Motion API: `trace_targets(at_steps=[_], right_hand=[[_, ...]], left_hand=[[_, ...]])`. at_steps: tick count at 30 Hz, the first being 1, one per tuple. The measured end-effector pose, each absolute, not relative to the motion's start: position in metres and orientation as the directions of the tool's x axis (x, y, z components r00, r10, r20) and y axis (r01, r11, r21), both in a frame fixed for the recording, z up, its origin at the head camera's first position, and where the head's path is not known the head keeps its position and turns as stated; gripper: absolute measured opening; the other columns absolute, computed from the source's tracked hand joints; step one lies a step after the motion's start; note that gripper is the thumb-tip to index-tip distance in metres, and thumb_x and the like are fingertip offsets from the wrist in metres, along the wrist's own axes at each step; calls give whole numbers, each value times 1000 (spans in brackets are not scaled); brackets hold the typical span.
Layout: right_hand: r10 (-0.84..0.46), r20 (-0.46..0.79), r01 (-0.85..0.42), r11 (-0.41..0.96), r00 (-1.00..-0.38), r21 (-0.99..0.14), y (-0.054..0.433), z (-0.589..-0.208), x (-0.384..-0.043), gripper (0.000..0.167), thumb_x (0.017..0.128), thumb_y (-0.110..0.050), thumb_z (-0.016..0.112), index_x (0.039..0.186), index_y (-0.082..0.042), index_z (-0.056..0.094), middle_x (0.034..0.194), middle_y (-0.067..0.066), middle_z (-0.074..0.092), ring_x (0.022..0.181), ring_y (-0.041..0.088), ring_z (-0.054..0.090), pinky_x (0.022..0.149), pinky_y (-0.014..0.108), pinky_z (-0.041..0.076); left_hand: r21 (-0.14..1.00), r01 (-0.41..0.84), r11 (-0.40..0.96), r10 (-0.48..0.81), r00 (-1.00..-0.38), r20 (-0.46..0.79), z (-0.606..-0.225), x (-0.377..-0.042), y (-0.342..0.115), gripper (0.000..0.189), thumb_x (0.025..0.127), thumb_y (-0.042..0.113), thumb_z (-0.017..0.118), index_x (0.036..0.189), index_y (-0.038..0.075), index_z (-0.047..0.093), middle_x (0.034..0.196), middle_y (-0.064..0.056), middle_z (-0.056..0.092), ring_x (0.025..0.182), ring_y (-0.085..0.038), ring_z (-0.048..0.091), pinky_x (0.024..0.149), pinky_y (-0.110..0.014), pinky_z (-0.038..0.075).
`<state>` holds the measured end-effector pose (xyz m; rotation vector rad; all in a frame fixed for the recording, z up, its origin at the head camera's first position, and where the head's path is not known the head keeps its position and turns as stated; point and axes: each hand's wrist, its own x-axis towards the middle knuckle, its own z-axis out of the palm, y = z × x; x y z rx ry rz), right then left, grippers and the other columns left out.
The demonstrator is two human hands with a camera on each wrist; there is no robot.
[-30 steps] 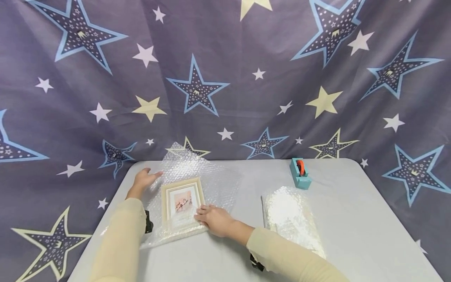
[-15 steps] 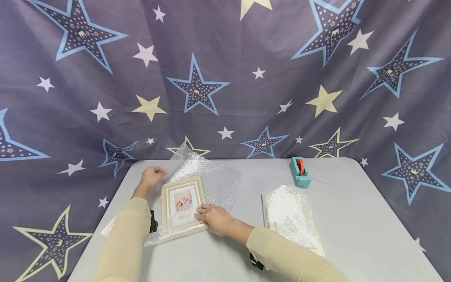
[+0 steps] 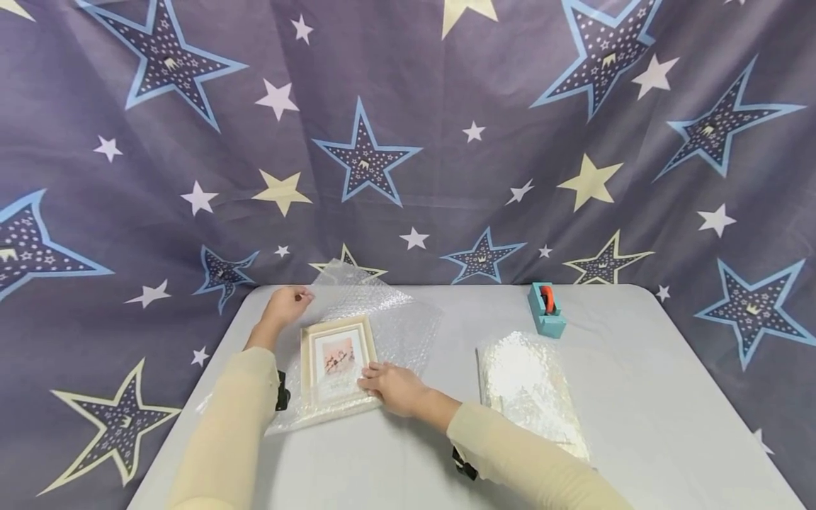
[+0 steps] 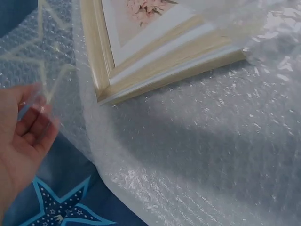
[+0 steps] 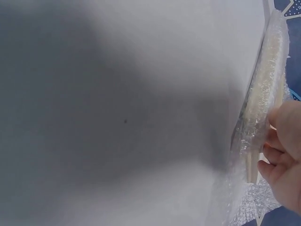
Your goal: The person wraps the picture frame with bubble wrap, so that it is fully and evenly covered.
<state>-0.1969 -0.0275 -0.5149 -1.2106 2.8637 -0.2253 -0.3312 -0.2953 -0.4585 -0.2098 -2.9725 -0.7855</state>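
Observation:
A cream picture frame (image 3: 307, 361) with a pink flower print lies on a sheet of bubble wrap (image 3: 411, 327). A fold of the wrap covers the frame's near edge. My left hand (image 3: 285, 306) pinches the wrap's far left edge and lifts it; in the left wrist view clear film shows between thumb and fingers of that hand (image 4: 23, 136). My right hand (image 3: 398, 389) rests on the frame's near right corner, fingers pressing the folded wrap. The right wrist view shows that hand (image 5: 284, 160) at the wrapped side (image 5: 263, 89) of the frame.
A bubble-wrapped flat package (image 3: 529, 389) lies to the right on the grey-white table (image 3: 644, 397). Behind it stands a teal tape dispenser (image 3: 550, 326) with an orange-red core. A purple star-patterned curtain (image 3: 440, 163) hangs behind the table.
My left hand has gone from open beside the wrap to pinching its far left edge, moving slightly right and up. The right hand keeps its place on the frame. The head view has shifted slightly.

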Motion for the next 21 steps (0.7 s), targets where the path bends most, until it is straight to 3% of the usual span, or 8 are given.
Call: trace_targets(at_steps=[6,13,17,21], right_hand=[[-705,36,-698,693,-709,-179,-28,-514,-196,35,98,-21,53,132,-24,60,141,-3,55,135,17,49,114,32,41],[-696,54,-691,695,-716,-196,-28,-513,-199,34,97,-20,55,130,-23,61,140,-1,57,134,18,51,109,31,46],[-698,57,-692,690,-714,-211,-28,-513,-198,33,97,-20,55,130,-22,62,139,-1,57,134,19,51,109,31,46],[-697,58,-690,689,-715,-223,-29,-513,-195,33,96,-20,56,129,-22,62,139,-1,58,134,19,51,109,33,46]], left_hand=[[518,221,827,141,-972,189,-457,-320,-293,21,93,8,55,99,-8,68,97,-26,70,88,-38,66,81,-49,55],[564,273,780,154,-956,249,-455,-304,-285,21,92,3,54,106,-8,65,97,-26,70,90,-39,67,84,-50,57],[537,253,805,155,-963,222,-456,-292,-279,23,91,9,55,105,-5,66,97,-23,71,90,-37,68,85,-50,56],[432,231,872,172,-970,171,-462,-279,-274,26,95,22,56,108,3,68,105,-18,72,98,-36,68,89,-50,55]])
